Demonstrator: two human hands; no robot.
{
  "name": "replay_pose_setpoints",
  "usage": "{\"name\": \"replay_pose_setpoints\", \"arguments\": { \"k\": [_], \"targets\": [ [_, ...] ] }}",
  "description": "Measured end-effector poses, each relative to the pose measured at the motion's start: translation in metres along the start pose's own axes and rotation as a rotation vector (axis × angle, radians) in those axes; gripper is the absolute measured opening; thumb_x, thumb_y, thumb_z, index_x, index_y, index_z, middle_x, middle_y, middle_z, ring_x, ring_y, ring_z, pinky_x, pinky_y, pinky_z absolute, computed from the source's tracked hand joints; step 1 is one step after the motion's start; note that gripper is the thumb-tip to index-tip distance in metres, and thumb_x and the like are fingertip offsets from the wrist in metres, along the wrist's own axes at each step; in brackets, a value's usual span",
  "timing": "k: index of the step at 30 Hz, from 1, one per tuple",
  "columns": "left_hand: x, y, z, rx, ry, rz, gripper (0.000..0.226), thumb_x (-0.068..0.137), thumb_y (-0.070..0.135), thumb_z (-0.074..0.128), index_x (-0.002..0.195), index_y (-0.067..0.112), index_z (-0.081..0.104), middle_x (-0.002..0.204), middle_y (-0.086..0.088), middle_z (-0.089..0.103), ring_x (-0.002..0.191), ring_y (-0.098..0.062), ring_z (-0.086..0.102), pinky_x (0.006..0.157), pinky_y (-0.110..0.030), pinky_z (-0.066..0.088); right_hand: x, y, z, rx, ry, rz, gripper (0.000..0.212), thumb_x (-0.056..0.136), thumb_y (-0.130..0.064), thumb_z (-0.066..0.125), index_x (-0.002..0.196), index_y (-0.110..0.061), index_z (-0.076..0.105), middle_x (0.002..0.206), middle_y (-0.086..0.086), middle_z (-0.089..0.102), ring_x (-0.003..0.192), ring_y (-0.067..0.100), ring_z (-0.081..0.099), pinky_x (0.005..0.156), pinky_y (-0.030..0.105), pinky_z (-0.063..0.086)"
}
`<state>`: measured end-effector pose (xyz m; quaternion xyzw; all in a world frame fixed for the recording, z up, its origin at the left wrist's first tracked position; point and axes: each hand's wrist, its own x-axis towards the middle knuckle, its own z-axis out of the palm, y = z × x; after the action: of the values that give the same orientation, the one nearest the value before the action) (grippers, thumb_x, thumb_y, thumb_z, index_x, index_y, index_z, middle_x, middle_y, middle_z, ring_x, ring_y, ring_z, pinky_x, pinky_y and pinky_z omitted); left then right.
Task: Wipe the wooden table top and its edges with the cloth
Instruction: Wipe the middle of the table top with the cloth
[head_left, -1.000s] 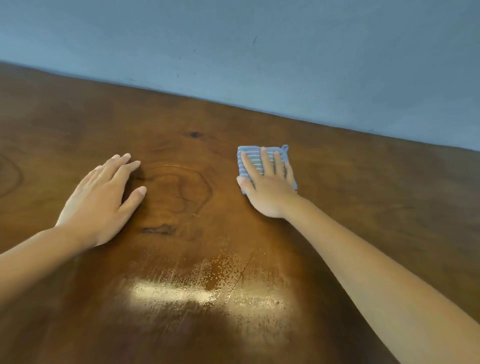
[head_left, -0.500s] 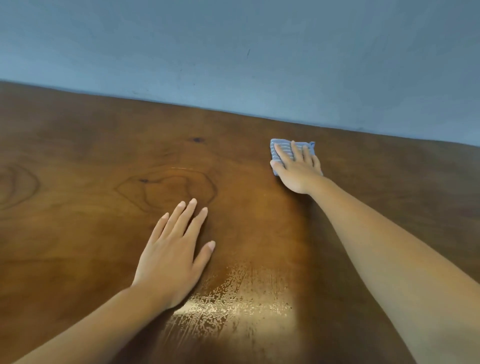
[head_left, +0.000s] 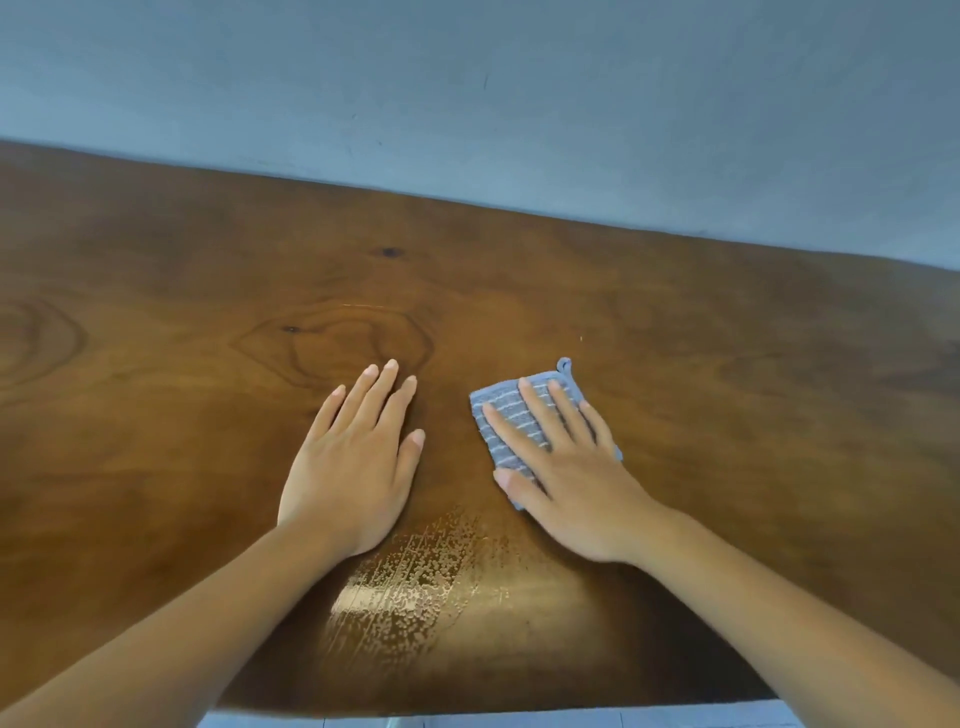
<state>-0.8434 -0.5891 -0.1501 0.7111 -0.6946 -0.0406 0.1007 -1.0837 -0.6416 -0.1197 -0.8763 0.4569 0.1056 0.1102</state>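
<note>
Your right hand (head_left: 571, 483), fingers spread flat, presses blue striped cloth (head_left: 511, 421) onto wooden table (head_left: 182, 312), frame center; left hand (head_left: 353, 467) flat beside, fingers together.

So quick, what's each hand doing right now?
Left hand: open, flat on the wooden table, holding nothing.
Right hand: open, straight fingers pressing the folded blue striped cloth onto the table.

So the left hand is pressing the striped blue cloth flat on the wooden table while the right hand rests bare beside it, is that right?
Not quite: the head view shows the right hand pressing the cloth flat on the wooden table, and the left hand resting bare beside it.
</note>
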Motion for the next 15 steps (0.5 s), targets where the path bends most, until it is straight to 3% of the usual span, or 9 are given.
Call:
{"name": "replay_pose_setpoints", "arguments": {
  "k": [3, 7, 11, 15],
  "targets": [
    [0.0, 0.001, 0.001, 0.001, 0.003, 0.005, 0.067, 0.103, 0.051, 0.005, 0.163, 0.025, 0.017, 0.172, 0.004, 0.008, 0.158, -0.012, 0.0, 0.128, -0.035, 0.004, 0.025, 0.042, -0.015, 0.039, -0.04, -0.013, 0.056, 0.1, -0.069, 0.011, 0.149, -0.064, -0.016, 0.163, -0.017, -0.033, 0.147, 0.01, -0.037, 0.122, 0.041, -0.018],
    [0.001, 0.001, 0.002, -0.001, 0.009, 0.008, 0.068, 0.102, 0.051, 0.006, 0.163, 0.024, 0.02, 0.171, 0.003, 0.011, 0.158, -0.013, 0.002, 0.128, -0.036, 0.006, 0.066, 0.072, -0.026, 0.086, -0.002, 0.275, 0.053, 0.103, -0.062, 0.005, 0.155, -0.057, -0.009, 0.168, -0.01, -0.021, 0.153, 0.018, -0.025, 0.124, 0.045, -0.011],
    [0.0, -0.001, 0.002, 0.004, 0.008, 0.009, 0.064, 0.106, 0.048, 0.008, 0.163, 0.023, 0.02, 0.171, 0.002, 0.011, 0.158, -0.014, 0.003, 0.128, -0.037, 0.007, 0.062, 0.034, -0.015, 0.122, 0.028, 0.413, 0.056, 0.105, -0.057, 0.004, 0.158, -0.048, -0.013, 0.168, 0.001, -0.023, 0.153, 0.029, -0.025, 0.123, 0.052, -0.013],
    [0.0, 0.0, -0.001, 0.005, 0.0, 0.002, 0.06, 0.108, 0.047, 0.016, 0.163, 0.023, 0.019, 0.172, 0.001, 0.01, 0.158, -0.015, 0.003, 0.129, -0.038, 0.007, 0.003, -0.028, 0.01, 0.134, 0.062, 0.34, 0.057, 0.105, -0.054, 0.004, 0.158, -0.045, -0.017, 0.167, 0.004, -0.028, 0.151, 0.031, -0.03, 0.122, 0.052, -0.014]
  ]
}}
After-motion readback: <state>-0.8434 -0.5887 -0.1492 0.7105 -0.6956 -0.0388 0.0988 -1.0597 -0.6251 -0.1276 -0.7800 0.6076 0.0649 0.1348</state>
